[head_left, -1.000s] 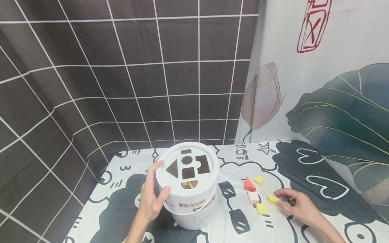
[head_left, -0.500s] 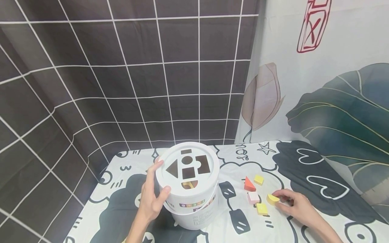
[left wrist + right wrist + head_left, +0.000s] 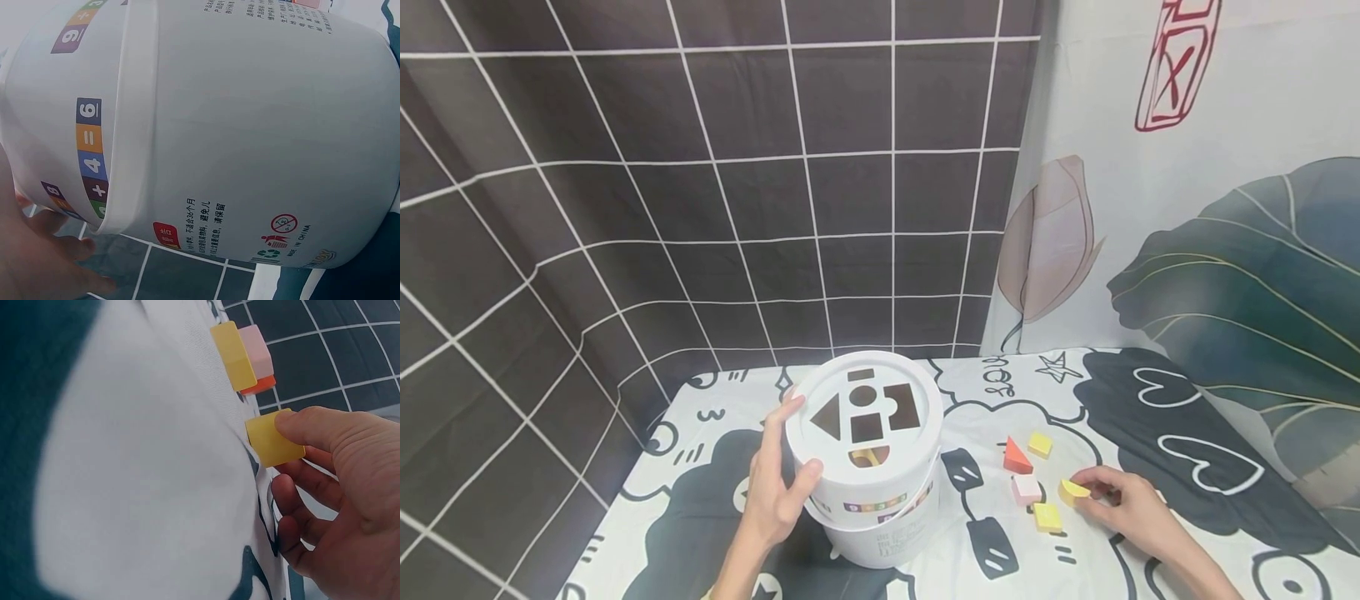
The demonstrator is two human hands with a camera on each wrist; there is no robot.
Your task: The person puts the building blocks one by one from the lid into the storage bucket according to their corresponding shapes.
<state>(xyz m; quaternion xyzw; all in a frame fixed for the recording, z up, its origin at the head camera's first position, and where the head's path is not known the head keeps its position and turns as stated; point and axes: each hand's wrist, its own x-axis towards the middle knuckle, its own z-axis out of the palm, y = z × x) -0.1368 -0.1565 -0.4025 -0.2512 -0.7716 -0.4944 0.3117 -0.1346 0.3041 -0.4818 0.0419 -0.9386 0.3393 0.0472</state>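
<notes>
A white shape-sorter bucket (image 3: 895,542) stands upright, its white lid (image 3: 820,417) cut with triangle, round, square and other holes. My left hand (image 3: 775,483) holds the bucket's left side at the lid, thumb near the front rim and a finger farther back. In the left wrist view, several fingers (image 3: 69,250) lie along its side. My right hand (image 3: 1123,504) pinches a yellow half-round block (image 3: 1072,492) between thumb and fingers, low over the cloth. Left of it lie a yellow block (image 3: 1047,517), a pink block (image 3: 1026,489), a red triangular block (image 3: 1017,457) and a smaller yellow block (image 3: 1040,444).
A black-and-white patterned cloth (image 3: 985,425) covers the table. A dark gridded curtain (image 3: 850,192) hangs behind and to the left, and a pale leaf-printed curtain (image 3: 1097,250) at the right. Something yellow (image 3: 867,457) shows inside the bucket through the front hole.
My right fingers have shifted slightly left and closed in on the yellow half-round block. The left hand, the bucket and the other blocks stay in place.
</notes>
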